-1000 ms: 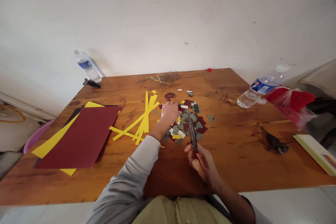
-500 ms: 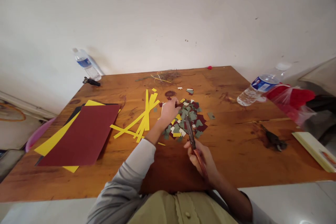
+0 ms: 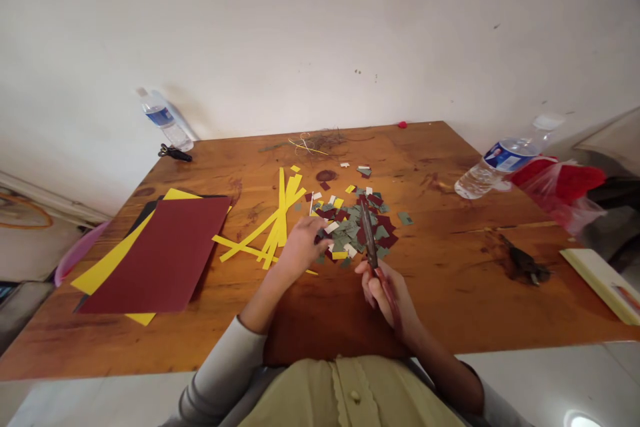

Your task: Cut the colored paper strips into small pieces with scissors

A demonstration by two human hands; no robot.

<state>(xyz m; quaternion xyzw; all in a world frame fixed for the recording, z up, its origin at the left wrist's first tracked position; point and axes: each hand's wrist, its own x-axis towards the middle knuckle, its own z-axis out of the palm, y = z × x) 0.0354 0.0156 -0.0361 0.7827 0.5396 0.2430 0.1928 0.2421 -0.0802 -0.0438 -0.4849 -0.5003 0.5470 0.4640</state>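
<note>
My right hand [image 3: 387,297] grips a pair of scissors [image 3: 369,233] by its reddish handles, with the dark blades pointing away over the right side of a heap of cut paper pieces [image 3: 347,227]. The heap mixes green, maroon, white and yellow bits. At its left edge is my left hand [image 3: 303,247], thumb and fingers apart, with nothing visible in it; its fingertips reach over the nearest pieces. Yellow paper strips [image 3: 280,220] lie crossed over one another just left of that hand.
Maroon [image 3: 160,257] and yellow sheets lie stacked at the left. Water bottles stand at the back left [image 3: 167,120] and right [image 3: 500,160]. A dark tool [image 3: 525,263] and a pale box [image 3: 600,283] are on the right, black-handled scissors [image 3: 175,153] at the back left, thin twigs [image 3: 320,141] behind.
My left hand has drawn back toward me from the far side of the heap, and its fingers have spread. The scissors stay in my right hand, their blades turned slightly more upright.
</note>
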